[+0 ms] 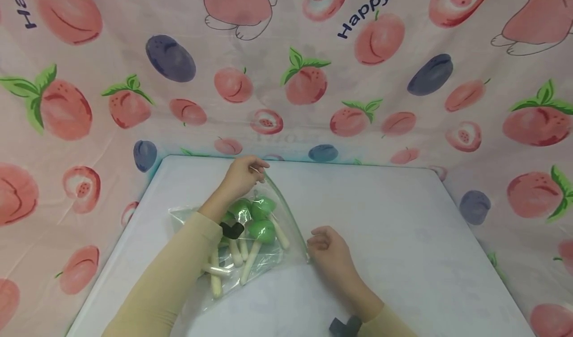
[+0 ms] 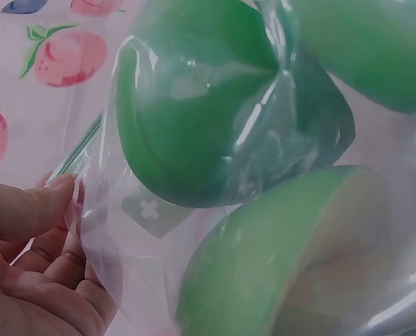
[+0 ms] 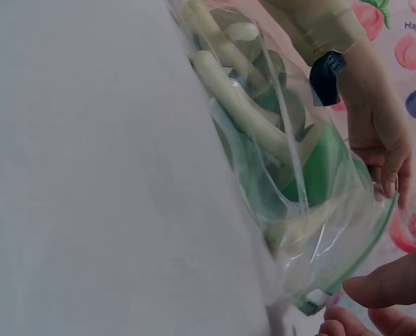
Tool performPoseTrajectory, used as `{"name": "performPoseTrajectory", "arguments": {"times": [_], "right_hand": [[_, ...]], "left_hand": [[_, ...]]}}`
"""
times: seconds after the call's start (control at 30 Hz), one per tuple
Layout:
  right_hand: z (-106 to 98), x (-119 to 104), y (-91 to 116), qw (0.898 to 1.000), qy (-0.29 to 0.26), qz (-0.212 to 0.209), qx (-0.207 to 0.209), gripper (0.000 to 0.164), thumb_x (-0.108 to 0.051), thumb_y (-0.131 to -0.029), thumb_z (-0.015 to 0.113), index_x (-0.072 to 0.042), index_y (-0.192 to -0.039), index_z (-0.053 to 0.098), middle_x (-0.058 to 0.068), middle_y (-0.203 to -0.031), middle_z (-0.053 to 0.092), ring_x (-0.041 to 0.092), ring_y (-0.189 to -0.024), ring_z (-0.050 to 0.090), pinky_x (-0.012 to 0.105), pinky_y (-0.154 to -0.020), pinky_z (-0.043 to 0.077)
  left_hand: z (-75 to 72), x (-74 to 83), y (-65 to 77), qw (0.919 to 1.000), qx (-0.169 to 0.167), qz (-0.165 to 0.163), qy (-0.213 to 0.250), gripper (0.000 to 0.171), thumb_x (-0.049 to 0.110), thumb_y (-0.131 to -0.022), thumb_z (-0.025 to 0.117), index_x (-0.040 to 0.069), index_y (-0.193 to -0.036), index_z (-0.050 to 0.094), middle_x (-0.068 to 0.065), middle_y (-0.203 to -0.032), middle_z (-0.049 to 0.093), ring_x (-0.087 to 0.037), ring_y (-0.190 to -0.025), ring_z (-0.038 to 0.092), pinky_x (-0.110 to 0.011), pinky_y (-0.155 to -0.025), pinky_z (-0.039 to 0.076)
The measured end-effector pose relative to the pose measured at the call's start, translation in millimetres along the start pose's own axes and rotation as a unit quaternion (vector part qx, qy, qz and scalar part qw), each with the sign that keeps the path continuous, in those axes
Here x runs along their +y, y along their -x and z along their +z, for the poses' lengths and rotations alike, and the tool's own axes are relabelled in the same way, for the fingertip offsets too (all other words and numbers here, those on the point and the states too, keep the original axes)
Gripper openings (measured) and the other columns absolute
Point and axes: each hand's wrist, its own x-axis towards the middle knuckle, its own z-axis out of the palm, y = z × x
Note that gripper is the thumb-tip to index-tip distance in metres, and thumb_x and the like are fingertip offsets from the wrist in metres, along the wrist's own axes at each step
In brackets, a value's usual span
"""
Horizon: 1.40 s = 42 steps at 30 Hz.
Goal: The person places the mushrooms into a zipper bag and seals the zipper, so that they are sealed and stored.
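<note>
A clear zip bag (image 1: 293, 250) with a green seal strip (image 1: 286, 205) lies on the white table. Inside are several mushroom-shaped pieces with green caps (image 1: 261, 231) and pale stems (image 1: 250, 263). My left hand (image 1: 241, 176) pinches the bag's far top corner; the left wrist view shows its thumb (image 2: 36, 210) against the strip beside a large green cap (image 2: 201, 119). At the strip's near end, my right hand (image 1: 333, 255) has its fingers bent, and thumb and fingertips (image 3: 358, 288) close on the bag's edge beside a small pale slider (image 3: 313, 299).
The white table (image 1: 403, 237) stretches to the right of the bag. A fruit-printed cloth (image 1: 277, 88) hangs behind it and along both sides. Dark bands with camera mounts (image 1: 233, 230) sit on both wrists.
</note>
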Motion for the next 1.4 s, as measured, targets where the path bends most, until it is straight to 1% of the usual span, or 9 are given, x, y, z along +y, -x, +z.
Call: {"name": "performPoseTrajectory", "arguments": {"times": [0.1, 0.2, 0.3, 0.53, 0.7, 0.9, 1.17, 1.27, 1.4], "right_hand": [[0.7, -4.7, -2.7, 1.0, -0.003, -0.003, 0.006, 0.038, -0.011, -0.093, 0.072, -0.012, -0.131, 0.067, 0.003, -0.117, 0.078, 0.022, -0.109, 0.075, 0.045, -0.095, 0.064], [1.2, -8.6, -6.9, 1.0, -0.01, -0.005, 0.012, 0.039, -0.011, -0.094, 0.072, -0.012, -0.132, 0.066, 0.004, -0.12, 0.077, 0.024, -0.114, 0.075, 0.046, -0.097, 0.063], [1.2, -11.9, -11.9, 0.999, -0.025, -0.012, 0.016, 0.04, -0.008, -0.093, 0.073, -0.009, -0.133, 0.066, 0.005, -0.121, 0.077, 0.025, -0.115, 0.075, 0.045, -0.098, 0.063], [0.8, -19.1, -24.0, 0.997, -0.06, -0.054, 0.015, 0.041, -0.003, -0.093, 0.074, -0.004, -0.133, 0.065, 0.008, -0.123, 0.077, 0.029, -0.116, 0.075, 0.045, -0.1, 0.063], [3.1, -24.2, -31.0, 0.996, -0.068, -0.06, 0.019, 0.042, -0.005, -0.093, 0.074, -0.006, -0.134, 0.065, 0.008, -0.126, 0.077, 0.029, -0.118, 0.075, 0.045, -0.1, 0.063], [5.4, -31.3, -36.5, 0.994, -0.082, -0.062, 0.023, 0.041, -0.004, -0.094, 0.073, -0.005, -0.134, 0.064, 0.011, -0.127, 0.077, 0.031, -0.117, 0.075, 0.045, -0.097, 0.064], [11.6, -32.9, -44.1, 0.994, -0.089, -0.068, 0.017, 0.037, 0.001, -0.093, 0.071, -0.005, -0.129, 0.065, 0.013, -0.125, 0.078, 0.029, -0.111, 0.076, 0.042, -0.093, 0.065], [13.2, -32.2, -45.8, 0.994, -0.084, -0.069, 0.018, 0.037, 0.001, -0.092, 0.07, -0.005, -0.128, 0.066, 0.013, -0.125, 0.078, 0.029, -0.11, 0.076, 0.041, -0.091, 0.065], [14.5, -30.7, -48.2, 0.995, -0.079, -0.063, 0.022, 0.037, 0.001, -0.09, 0.07, -0.006, -0.127, 0.066, 0.012, -0.124, 0.077, 0.027, -0.107, 0.076, 0.04, -0.088, 0.065]], "left_hand": [[3.8, 1.9, 1.3, 1.0, -0.003, 0.004, -0.004, 0.03, -0.002, -0.1, 0.066, 0.006, -0.127, 0.074, -0.013, -0.113, 0.071, -0.026, -0.097, 0.075, -0.041, -0.089, 0.062], [7.5, 3.7, 1.9, 0.9999, -0.006, 0.006, -0.012, 0.03, -0.002, -0.1, 0.066, 0.007, -0.127, 0.075, -0.012, -0.112, 0.072, -0.025, -0.097, 0.076, -0.041, -0.09, 0.062], [11.6, 4.6, 1.9, 0.9997, -0.009, 0.011, -0.02, 0.029, -0.003, -0.099, 0.066, 0.009, -0.124, 0.076, -0.011, -0.11, 0.072, -0.024, -0.097, 0.076, -0.039, -0.089, 0.062], [21.7, 6.8, 2.7, 0.9994, -0.019, 0.022, -0.019, 0.029, -0.003, -0.099, 0.066, 0.007, -0.124, 0.076, -0.011, -0.108, 0.072, -0.022, -0.094, 0.075, -0.034, -0.081, 0.061], [27.8, 8.0, 3.4, 0.9991, -0.028, 0.027, -0.02, 0.029, -0.002, -0.1, 0.065, 0.007, -0.125, 0.076, -0.01, -0.108, 0.073, -0.021, -0.093, 0.075, -0.033, -0.081, 0.06], [31.0, 13.1, 6.4, 0.9987, -0.037, 0.031, -0.015, 0.031, -0.003, -0.097, 0.065, 0.01, -0.122, 0.077, -0.01, -0.107, 0.073, -0.022, -0.092, 0.075, -0.036, -0.081, 0.059], [34.1, 9.9, 7.6, 0.9971, -0.061, 0.043, -0.007, 0.029, -0.004, -0.095, 0.069, 0.008, -0.12, 0.077, -0.012, -0.11, 0.076, -0.021, -0.092, 0.077, -0.038, -0.089, 0.062], [34.5, 9.1, 7.9, 0.9962, -0.071, 0.05, -0.006, 0.029, -0.005, -0.095, 0.069, 0.007, -0.12, 0.077, -0.013, -0.113, 0.078, -0.024, -0.094, 0.078, -0.041, -0.093, 0.061], [35.0, 7.7, 7.9, 0.9946, -0.085, 0.059, 0.003, 0.033, -0.01, -0.096, 0.062, 0.005, -0.121, 0.077, -0.015, -0.118, 0.078, -0.028, -0.097, 0.079, -0.045, -0.099, 0.061]]}}
